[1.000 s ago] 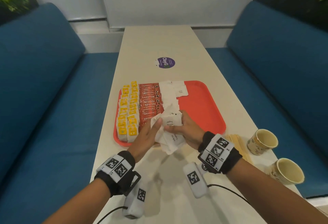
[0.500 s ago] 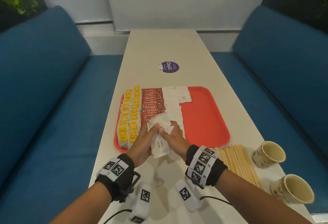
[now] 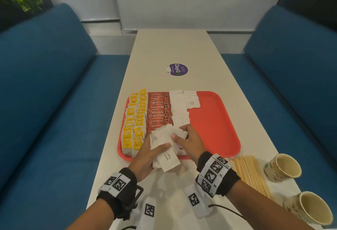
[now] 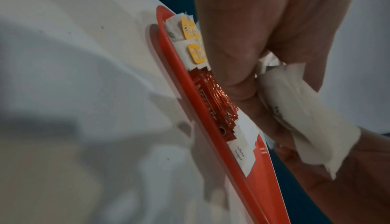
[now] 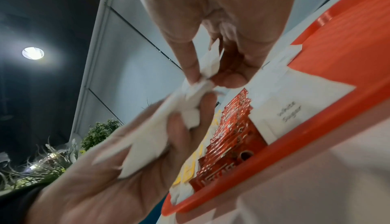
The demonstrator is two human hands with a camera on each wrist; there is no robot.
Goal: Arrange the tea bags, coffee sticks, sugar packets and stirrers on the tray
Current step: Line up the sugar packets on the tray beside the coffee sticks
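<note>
A red tray [image 3: 215, 125] lies on the white table. It holds yellow-tagged tea bags [image 3: 135, 118] in two columns at its left, red coffee sticks [image 3: 159, 110] beside them, then white sugar packets [image 3: 179, 107]. My left hand [image 3: 147, 152] grips a bunch of sugar packets [image 3: 166, 145] over the tray's near edge. My right hand [image 3: 189, 140] pinches a packet at the top of that bunch [image 5: 202, 79]. The same bunch [image 4: 304, 111] shows in the left wrist view. Wooden stirrers [image 3: 249, 173] lie on the table right of my right wrist.
Two paper cups [image 3: 281, 167] [image 3: 310, 209] stand near the table's right front edge. A purple round sticker [image 3: 177, 69] lies on the table beyond the tray. Blue sofas [image 3: 45, 102] flank both sides. The tray's right half [image 3: 218, 118] is bare.
Both hands have carried the bunch of sugar packets a little farther over the tray's near edge. The right hand shifted its pinch onto the top of the bunch.
</note>
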